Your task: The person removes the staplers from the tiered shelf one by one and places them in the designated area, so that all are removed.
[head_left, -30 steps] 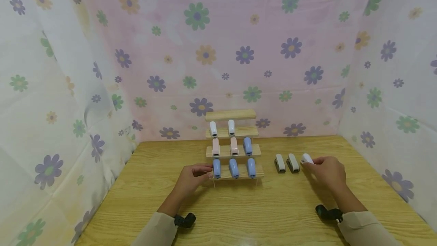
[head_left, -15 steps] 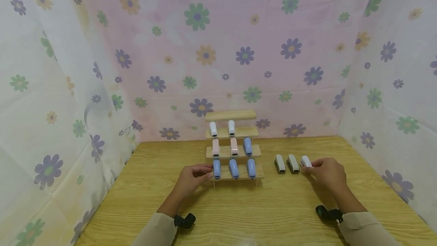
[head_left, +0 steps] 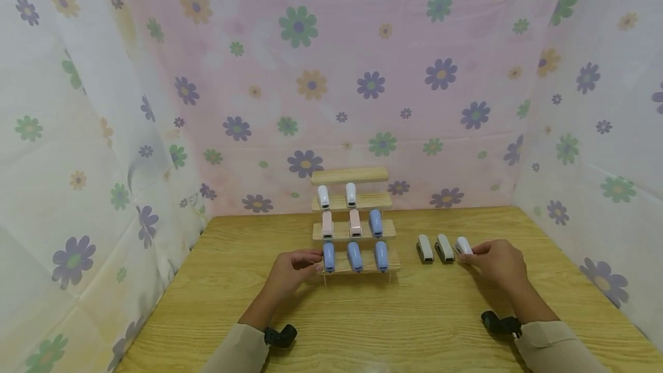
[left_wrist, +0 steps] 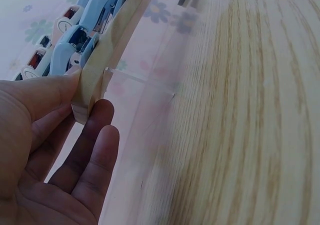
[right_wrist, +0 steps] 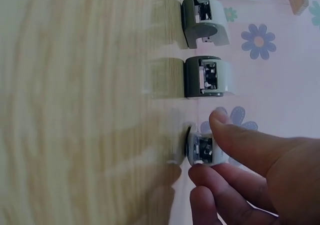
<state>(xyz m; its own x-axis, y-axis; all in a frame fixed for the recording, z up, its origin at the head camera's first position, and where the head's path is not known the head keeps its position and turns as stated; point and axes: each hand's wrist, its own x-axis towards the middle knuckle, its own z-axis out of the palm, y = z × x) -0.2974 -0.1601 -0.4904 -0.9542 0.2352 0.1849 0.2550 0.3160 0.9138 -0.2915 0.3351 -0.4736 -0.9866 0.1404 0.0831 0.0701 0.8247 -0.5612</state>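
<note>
My right hand (head_left: 499,266) pinches a small white stapler (head_left: 463,245) between thumb and fingers, at the right end of a short row on the table. In the right wrist view this stapler (right_wrist: 206,150) appears at the tabletop, with the thumb on one side and fingers on the other. Two grey-white staplers with dark bases (head_left: 425,248) stand just left of it. My left hand (head_left: 290,272) grips the left end of the lowest wooden shelf (left_wrist: 92,82) of a stepped rack, thumb on top and fingers below. Beside that thumb sits a light blue stapler (left_wrist: 67,52).
On the rack's lowest step stand blue staplers (head_left: 354,256). The step above bears two pink staplers (head_left: 354,223) and a blue one (head_left: 376,223); higher up are two white staplers (head_left: 351,194). The top step (head_left: 349,175) is bare wood. Flowered cloth (head_left: 336,45) surrounds the table.
The white stapler in my right hand has come down slightly and moved a little left, closer to the grey-white pair. My left hand keeps its grip on the shelf.
</note>
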